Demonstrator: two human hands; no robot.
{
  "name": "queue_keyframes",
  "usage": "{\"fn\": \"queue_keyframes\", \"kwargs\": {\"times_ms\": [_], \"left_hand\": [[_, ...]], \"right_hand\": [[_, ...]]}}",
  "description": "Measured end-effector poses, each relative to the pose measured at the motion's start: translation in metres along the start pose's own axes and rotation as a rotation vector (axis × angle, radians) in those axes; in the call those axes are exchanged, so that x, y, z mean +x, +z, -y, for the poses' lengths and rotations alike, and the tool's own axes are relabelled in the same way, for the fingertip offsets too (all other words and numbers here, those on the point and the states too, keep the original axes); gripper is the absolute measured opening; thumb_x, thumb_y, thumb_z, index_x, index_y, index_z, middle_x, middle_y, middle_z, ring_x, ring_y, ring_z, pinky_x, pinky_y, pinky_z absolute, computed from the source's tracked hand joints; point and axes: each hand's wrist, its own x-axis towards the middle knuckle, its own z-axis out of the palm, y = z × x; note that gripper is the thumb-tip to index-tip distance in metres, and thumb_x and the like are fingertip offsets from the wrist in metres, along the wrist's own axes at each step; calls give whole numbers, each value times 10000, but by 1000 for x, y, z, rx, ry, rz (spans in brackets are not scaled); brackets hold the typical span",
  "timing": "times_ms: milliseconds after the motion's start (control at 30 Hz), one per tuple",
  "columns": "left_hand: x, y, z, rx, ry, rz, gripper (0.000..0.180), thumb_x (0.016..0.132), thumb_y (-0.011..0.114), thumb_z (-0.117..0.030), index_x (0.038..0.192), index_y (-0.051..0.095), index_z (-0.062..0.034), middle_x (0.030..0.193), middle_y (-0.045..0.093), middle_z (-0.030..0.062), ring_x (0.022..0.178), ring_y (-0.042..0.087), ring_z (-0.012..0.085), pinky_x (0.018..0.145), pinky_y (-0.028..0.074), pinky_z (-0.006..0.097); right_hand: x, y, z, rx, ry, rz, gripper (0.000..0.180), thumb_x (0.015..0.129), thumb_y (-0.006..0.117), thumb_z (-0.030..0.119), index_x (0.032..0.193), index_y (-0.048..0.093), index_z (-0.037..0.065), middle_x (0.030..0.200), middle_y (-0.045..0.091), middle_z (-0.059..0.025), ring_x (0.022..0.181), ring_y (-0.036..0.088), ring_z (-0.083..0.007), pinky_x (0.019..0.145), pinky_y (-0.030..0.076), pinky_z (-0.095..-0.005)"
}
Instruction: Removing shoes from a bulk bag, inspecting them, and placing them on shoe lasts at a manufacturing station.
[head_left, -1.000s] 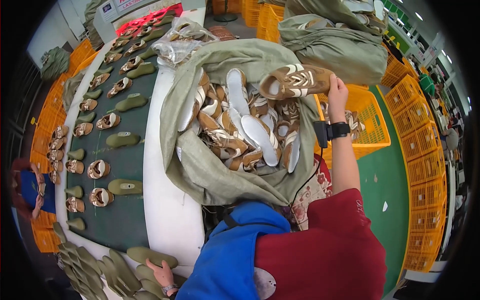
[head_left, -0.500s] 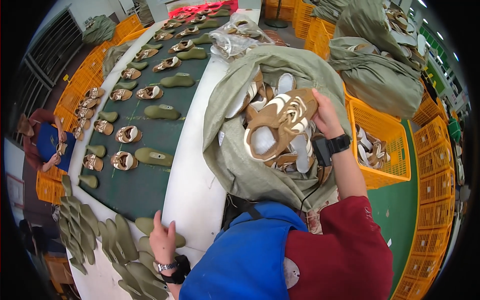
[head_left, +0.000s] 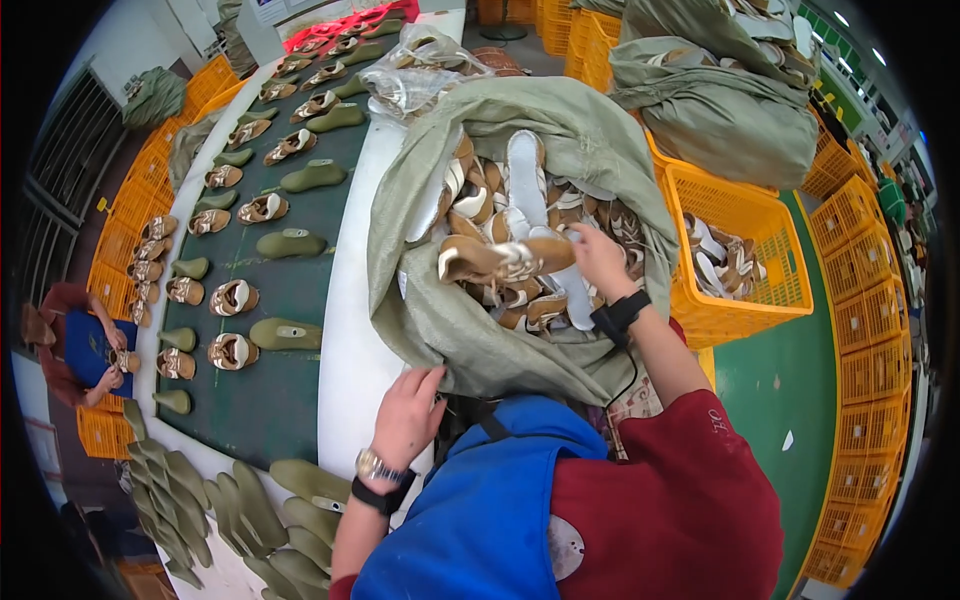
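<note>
My right hand [head_left: 600, 262] grips one end of a brown-and-white laced shoe upper [head_left: 500, 258], slightly blurred, above the mouth of a grey-green woven sack [head_left: 425, 335]. The sack bulges with more such shoe uppers and pale insoles [head_left: 525, 175]. My left hand [head_left: 405, 415], fingers apart and nothing in them, is by the sack's near left edge, over the white table rim [head_left: 350, 345]. Left of it lie several olive-green shoe lasts [head_left: 305, 480] in a pile.
A dark green belt [head_left: 265, 400] carries rows of shoe uppers and lasts. Across it a person [head_left: 80, 345] handles a shoe. A yellow crate [head_left: 740, 310] with uppers stands right of the sack; stacked crates [head_left: 860, 340] line the far right. Filled sacks [head_left: 720, 130] sit behind.
My left hand has moved right and up from the lasts toward the sack. My right hand has lowered and tilted the shoe upper. The view has shifted slightly.
</note>
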Motion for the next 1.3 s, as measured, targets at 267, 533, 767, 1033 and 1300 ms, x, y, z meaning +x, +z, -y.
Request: {"fn": "queue_keyframes", "kwargs": {"times_ms": [267,533,767,1033,1300], "left_hand": [[96,80,43,605,257,349,563,706,668,-299,1221,505,-141,1054,598,82,1142,467,257,1049,225,504],[34,-21,81,564,190,245,84,649,522,-42,660,593,-84,680,563,81,824,551,244,996,327,459],[27,-79,47,615,29,93,100,616,573,-10,674,610,-83,768,494,57,887,523,241,1021,294,498],[36,-84,38,619,-49,-46,124,636,563,5,715,601,-82,770,491,53,904,527,222,1027,296,485],[38,-80,21,575,-132,-77,198,614,560,27,775,606,-79,841,524,60,991,523,230,1019,306,472]], "right_hand": [[-29,39,77,-485,-562,402,911,582,777,425,1369,357,242,1149,524,-122,1050,492,-297,856,361,-416],[-1,2,26,-420,-334,393,827,603,782,357,1328,400,247,1012,521,-86,939,499,-256,784,372,-388],[-38,22,65,-473,-757,550,722,667,725,298,1322,425,252,1030,527,-83,912,495,-241,740,363,-360],[41,47,132,-98,-728,626,220,738,643,221,894,594,73,1046,572,-129,1009,539,-314,775,459,-386],[192,110,129,-526,-897,46,409,841,472,183,1240,498,267,1290,466,-69,1254,352,-319,1020,231,-544]]}}
